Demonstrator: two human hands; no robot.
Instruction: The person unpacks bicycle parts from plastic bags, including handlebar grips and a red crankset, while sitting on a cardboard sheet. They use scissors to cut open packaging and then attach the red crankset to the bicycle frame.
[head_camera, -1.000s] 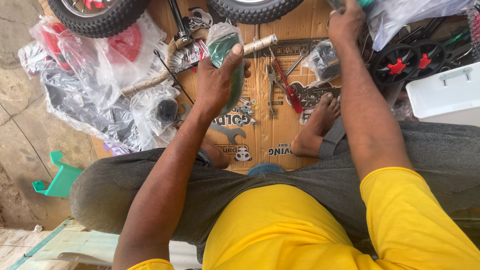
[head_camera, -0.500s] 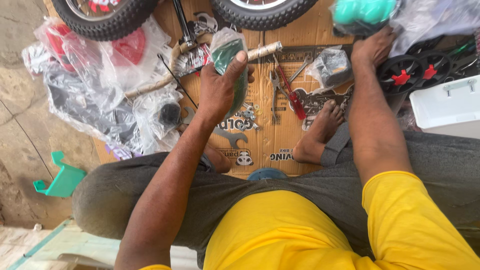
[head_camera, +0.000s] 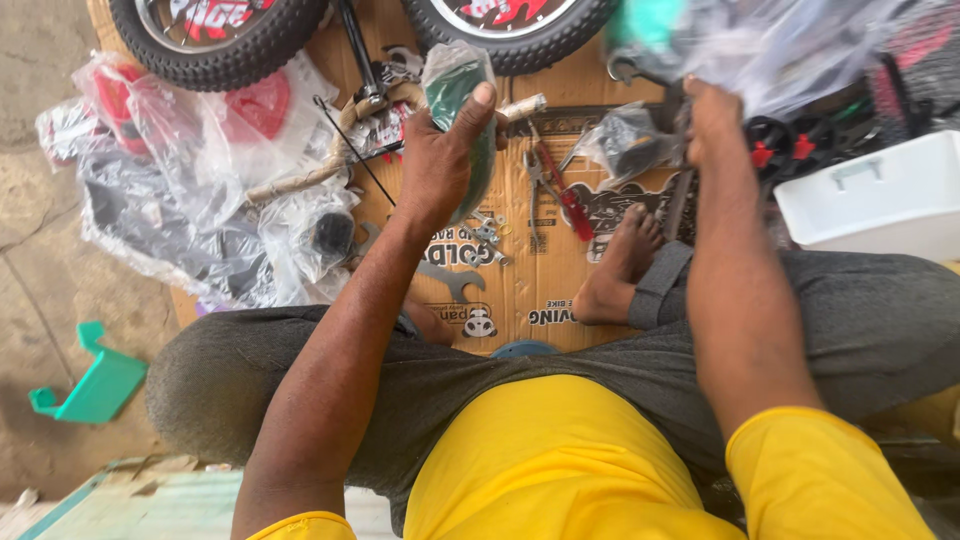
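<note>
I sit cross-legged on flattened brown cardboard (head_camera: 545, 285). My left hand (head_camera: 440, 160) grips a green part wrapped in clear plastic (head_camera: 458, 85), held upright above the cardboard. My right hand (head_camera: 712, 112) holds up a clear plastic bag with a teal part inside (head_camera: 720, 35), blurred at the top right. Between my hands lie red-handled pliers (head_camera: 560, 195) and a small wrapped dark part (head_camera: 625, 145). A spanner (head_camera: 450, 280) lies near my left knee.
Two small bicycle wheels with black tyres (head_camera: 215, 40) (head_camera: 520, 30) lie at the top. Crumpled plastic wraps with red and black parts (head_camera: 200, 190) fill the left. A white plastic box (head_camera: 885, 195) stands right, a green plastic piece (head_camera: 95, 385) on the floor left.
My right hand has pulled the bag with the teal part back from the far top and lifted it to the right. My left hand stays on the wrapped green part.
</note>
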